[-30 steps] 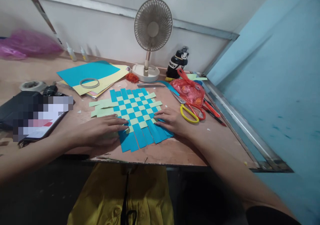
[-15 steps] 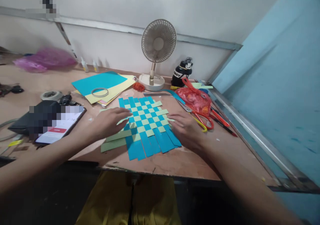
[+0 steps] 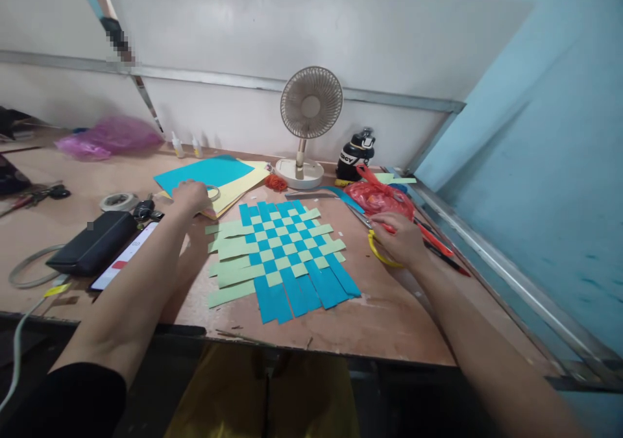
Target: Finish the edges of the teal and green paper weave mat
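Note:
A woven mat of blue and pale green paper strips (image 3: 289, 246) lies flat in front of me, its loose strip ends sticking out at the left and bottom. My left hand (image 3: 191, 196) is over the stacked sheets, covering the left part of a thin tape roll (image 3: 213, 193). Its fingertips are hidden, so a grip cannot be made out. To the right of the mat, my right hand (image 3: 399, 235) closes round the handles of a pair of scissors (image 3: 379, 254). One yellow loop shows below the hand, red shows between the fingers, and the blades point away toward the left.
Blue and yellow sheets (image 3: 204, 173) lie at back left, near a white tape roll (image 3: 118, 202). A black case (image 3: 92, 243) and phone (image 3: 121, 263) sit left. A fan (image 3: 311, 104), black bottle (image 3: 357, 156) and red plastic bag (image 3: 379, 194) stand behind.
Both hands have left the mat. My left hand has moved back and left to the tape roll; my right hand has moved right and taken hold of the scissors. The view has tilted slightly upward.

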The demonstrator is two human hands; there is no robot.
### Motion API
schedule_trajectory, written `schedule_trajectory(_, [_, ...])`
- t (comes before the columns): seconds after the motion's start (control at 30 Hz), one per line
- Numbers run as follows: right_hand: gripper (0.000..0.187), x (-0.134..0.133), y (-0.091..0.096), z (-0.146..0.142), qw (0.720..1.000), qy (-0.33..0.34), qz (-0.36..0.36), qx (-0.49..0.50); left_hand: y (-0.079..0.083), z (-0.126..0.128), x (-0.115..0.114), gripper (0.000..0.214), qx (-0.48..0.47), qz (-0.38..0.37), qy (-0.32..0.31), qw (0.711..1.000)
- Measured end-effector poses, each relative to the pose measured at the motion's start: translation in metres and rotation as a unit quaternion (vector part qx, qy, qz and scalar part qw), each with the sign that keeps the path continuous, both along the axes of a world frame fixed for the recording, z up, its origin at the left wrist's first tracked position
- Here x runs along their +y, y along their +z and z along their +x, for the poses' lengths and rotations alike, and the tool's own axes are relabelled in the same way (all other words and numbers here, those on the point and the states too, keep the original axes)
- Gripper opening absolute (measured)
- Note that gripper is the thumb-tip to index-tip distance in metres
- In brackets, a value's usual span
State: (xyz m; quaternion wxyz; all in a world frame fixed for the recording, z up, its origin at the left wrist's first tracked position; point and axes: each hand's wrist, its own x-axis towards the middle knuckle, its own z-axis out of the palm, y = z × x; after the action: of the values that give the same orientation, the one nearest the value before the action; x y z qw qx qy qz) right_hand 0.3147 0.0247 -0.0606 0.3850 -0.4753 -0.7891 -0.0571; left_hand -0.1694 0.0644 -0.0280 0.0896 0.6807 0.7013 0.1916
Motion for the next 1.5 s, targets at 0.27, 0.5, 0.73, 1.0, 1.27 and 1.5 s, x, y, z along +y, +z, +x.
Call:
schedule_trajectory(0.27, [0.021,-0.009,0.004,-0.027,0.996,0.002,-0.049,0.078,0.021,0.037,-0.005,0.030,-0.096,0.028,0.010,0.995])
schedule_trajectory(0.5, [0.038,-0.028,0.034,-0.109,0.829,0.235,-0.388,0.328,0.037,0.129,-0.052,0.035,-0.397,0.052,-0.185,0.897])
schedule_trajectory(0.73, [0.040,-0.037,0.036,-0.148,0.807,0.276,-0.351,0.387,0.007,0.162,-0.075,0.022,-0.348,0.106,-0.297,0.883])
schedule_trajectory(1.0, [0.025,-0.035,0.033,-0.125,0.964,0.197,-0.139,0.110,0.008,0.158,-0.083,0.028,-0.382,0.027,-0.228,0.895])
schedule_trajectory(1.27, [0.025,-0.032,0.022,-0.125,0.967,0.183,0.035,-0.172,0.001,0.167,-0.087,0.068,-0.461,-0.099,-0.255,0.844])
schedule_trajectory(1.5, [0.024,-0.029,0.018,-0.124,0.962,0.134,0.108,-0.211,-0.002,0.166,-0.087,0.068,-0.487,-0.079,-0.261,0.830])
